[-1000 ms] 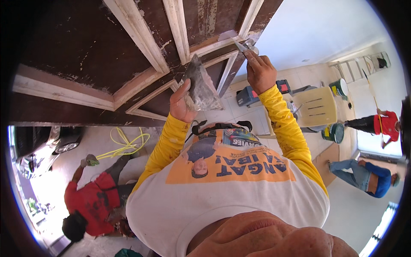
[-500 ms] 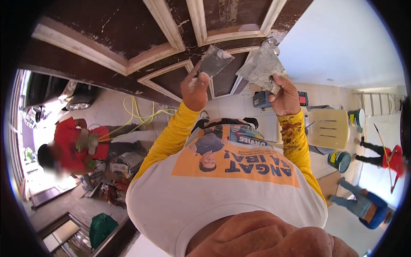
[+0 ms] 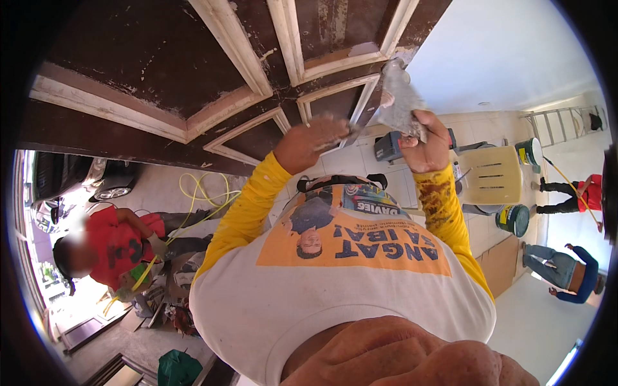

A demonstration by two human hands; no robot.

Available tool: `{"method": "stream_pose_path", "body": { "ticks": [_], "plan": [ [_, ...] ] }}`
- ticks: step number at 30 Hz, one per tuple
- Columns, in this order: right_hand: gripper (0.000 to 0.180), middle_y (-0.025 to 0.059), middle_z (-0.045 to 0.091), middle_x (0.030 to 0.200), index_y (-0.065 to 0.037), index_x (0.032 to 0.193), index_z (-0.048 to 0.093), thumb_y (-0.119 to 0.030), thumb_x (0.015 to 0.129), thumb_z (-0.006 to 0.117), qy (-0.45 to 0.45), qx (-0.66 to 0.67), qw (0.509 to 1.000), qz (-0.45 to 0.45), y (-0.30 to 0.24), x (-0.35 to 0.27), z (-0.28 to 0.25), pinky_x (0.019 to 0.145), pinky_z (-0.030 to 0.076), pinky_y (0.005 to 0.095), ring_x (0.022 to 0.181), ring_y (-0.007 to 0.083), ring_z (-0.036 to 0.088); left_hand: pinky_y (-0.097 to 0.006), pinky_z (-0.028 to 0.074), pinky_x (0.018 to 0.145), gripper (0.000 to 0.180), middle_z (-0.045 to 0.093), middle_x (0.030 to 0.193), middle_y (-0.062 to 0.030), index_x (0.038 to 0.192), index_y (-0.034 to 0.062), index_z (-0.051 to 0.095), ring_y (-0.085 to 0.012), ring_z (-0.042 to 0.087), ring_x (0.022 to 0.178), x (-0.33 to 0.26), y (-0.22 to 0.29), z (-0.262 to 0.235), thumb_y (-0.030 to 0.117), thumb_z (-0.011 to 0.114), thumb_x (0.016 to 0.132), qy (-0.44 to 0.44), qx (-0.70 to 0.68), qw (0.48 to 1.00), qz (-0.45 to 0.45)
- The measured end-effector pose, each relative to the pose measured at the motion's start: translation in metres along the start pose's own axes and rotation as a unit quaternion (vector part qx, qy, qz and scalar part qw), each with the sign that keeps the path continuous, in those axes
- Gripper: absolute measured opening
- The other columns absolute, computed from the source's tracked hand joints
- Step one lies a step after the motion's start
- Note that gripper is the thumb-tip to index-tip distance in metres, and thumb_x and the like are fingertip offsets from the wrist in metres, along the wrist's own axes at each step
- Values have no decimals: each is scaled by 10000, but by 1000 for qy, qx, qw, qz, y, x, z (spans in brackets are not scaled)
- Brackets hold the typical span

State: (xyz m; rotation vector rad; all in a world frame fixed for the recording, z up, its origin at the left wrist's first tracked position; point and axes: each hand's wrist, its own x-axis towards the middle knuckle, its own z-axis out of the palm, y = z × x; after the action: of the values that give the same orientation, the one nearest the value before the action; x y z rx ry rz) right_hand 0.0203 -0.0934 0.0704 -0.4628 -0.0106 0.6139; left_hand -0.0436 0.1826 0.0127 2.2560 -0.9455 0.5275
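Grey paste-smeared metal blade, one o'clock: edge pinched by fingers of right hand, apparently leaving face free; blurred left hand, twelve o'clock, finger state indiscernible; brown panelled door, eleven o'clock

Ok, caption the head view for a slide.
Right hand holding a smeared scraper, left hand blurred nearby, beside a scuffed brown panelled door.
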Motion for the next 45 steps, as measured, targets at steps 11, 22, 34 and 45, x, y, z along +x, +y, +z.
{"method": "stream_pose_path", "body": {
  "ticks": [11,22,34,45],
  "plan": [
    [502,33,617,1317,-197,1233,668,-33,760,631,34,-902,185,-388,41,58,26,971,473,398,1109,305,560,-350,521,921,313,660,1239,-185,1272,59,636,-296,670,1096,-33,-28,13,178,575,988,-3,-279,929,-243],
    [501,47,600,1345,-174,1274,642,-72,783,627,40,-920,153,-359,64,99,16,1004,445,416,1149,308,536,-362,533,914,301,662,1227,-196,1250,33,639,-293,671,1097,-44,-43,13,152,583,980,-39,-318,921,-221],
    [487,59,602,1322,-126,1262,628,-38,784,600,17,-926,150,-346,68,103,24,997,439,409,1151,296,526,-362,533,905,314,670,1205,-200,1251,31,638,-310,672,1087,-50,-39,16,193,584,986,-63,-309,922,-224],
    [469,49,629,1280,-114,1235,636,-38,772,617,-1,-932,189,-308,56,50,14,955,464,402,1095,288,545,-362,529,906,332,668,1205,-202,1255,32,634,-312,674,1078,-48,-34,23,230,564,998,-89,-312,914,-242]
  ]
}}
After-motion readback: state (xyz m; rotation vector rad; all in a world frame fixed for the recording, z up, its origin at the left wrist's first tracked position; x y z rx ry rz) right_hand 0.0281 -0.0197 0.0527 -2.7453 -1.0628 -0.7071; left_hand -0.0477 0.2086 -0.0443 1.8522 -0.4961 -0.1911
